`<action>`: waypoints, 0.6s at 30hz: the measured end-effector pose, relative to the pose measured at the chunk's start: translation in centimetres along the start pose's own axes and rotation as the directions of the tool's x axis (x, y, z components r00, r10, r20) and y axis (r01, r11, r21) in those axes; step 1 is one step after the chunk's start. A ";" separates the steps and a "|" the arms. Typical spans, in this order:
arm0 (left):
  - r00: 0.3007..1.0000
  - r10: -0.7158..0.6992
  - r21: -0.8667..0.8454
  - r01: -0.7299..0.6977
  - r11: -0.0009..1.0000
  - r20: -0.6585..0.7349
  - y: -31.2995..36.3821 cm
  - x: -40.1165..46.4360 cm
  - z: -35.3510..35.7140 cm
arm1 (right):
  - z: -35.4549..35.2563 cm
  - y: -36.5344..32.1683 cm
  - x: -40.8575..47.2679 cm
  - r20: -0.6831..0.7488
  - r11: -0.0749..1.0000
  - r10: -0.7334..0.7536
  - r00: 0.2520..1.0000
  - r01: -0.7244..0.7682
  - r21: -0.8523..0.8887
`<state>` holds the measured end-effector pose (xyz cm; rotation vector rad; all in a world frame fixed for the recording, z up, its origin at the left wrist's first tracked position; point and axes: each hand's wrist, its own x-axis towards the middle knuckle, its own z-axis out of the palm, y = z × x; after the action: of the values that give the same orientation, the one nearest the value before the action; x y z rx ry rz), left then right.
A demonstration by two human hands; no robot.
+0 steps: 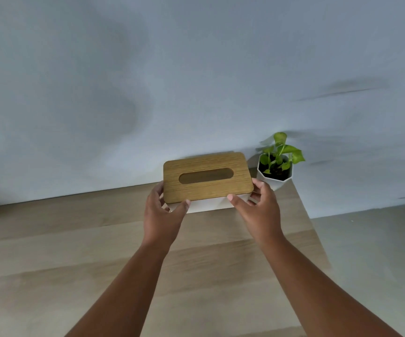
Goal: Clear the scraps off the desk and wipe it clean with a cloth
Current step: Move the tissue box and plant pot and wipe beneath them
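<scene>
A white tissue box with a wooden slotted lid (207,177) sits at the back of the light wooden desk (74,251), close to the wall. My left hand (163,212) grips the box's left front corner, thumb on the white front side and fingers round the left end. My right hand (257,205) grips the right front corner the same way, thumb at the lid's front edge. No tissue shows in the lid's slot. No scraps or cloth are in view.
A small green plant in a white faceted pot (275,173) stands just right of the box, at the desk's back right corner. The desk's right edge runs down from there, with grey floor (371,251) beyond. A pale wall rises behind the desk.
</scene>
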<state>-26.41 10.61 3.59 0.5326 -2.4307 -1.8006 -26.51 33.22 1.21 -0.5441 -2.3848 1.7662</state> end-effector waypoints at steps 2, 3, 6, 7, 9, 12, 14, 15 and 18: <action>1.000 -0.008 -0.012 0.008 1.000 -0.016 0.1 -0.4 -1.1 | 0.5 -0.5 -0.8 0.006 1.000 -0.011 1.000 0.010 0.003; 1.000 -0.015 -0.021 0.014 1.000 -0.022 0.1 -0.7 -1.7 | 0.9 -0.8 -1.2 0.010 1.000 -0.014 1.000 0.014 0.005; 0.999 -0.030 -0.036 0.029 0.999 -0.035 -0.1 -1.4 -3.6 | 2.0 -1.5 -2.4 0.032 0.999 -0.031 0.999 0.031 0.010; 0.999 -0.034 -0.038 0.032 0.999 -0.039 -0.2 -1.6 -4.2 | 2.3 -1.7 -2.8 0.040 0.999 -0.037 0.999 0.036 0.009; 0.998 -0.039 -0.040 0.037 0.999 -0.052 -0.6 -2.0 -5.6 | 3.3 -2.0 -3.7 0.057 0.999 -0.043 0.997 0.042 0.012; 0.996 -0.054 -0.057 0.050 0.997 -0.069 -1.1 -2.2 -7.5 | 4.9 -2.6 -4.9 0.063 0.999 -0.045 0.997 0.044 0.017; 0.995 -0.055 -0.058 0.050 0.997 -0.078 -1.5 -2.2 -8.9 | 6.1 -3.1 -5.7 0.070 0.998 -0.055 0.996 0.054 0.018; 0.995 -0.057 -0.058 0.052 0.997 -0.080 -1.6 -2.1 -9.6 | 6.7 -3.3 -6.2 0.072 0.998 -0.061 0.996 0.060 0.015; 0.994 -0.066 -0.060 0.061 0.996 -0.087 -2.0 -1.8 -11.8 | 8.6 -4.0 -7.3 0.074 0.998 -0.064 0.995 0.063 0.008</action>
<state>-21.20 -0.08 5.64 0.6768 -2.3222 -1.8222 -23.25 21.94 3.12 -0.4041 -2.4166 1.7957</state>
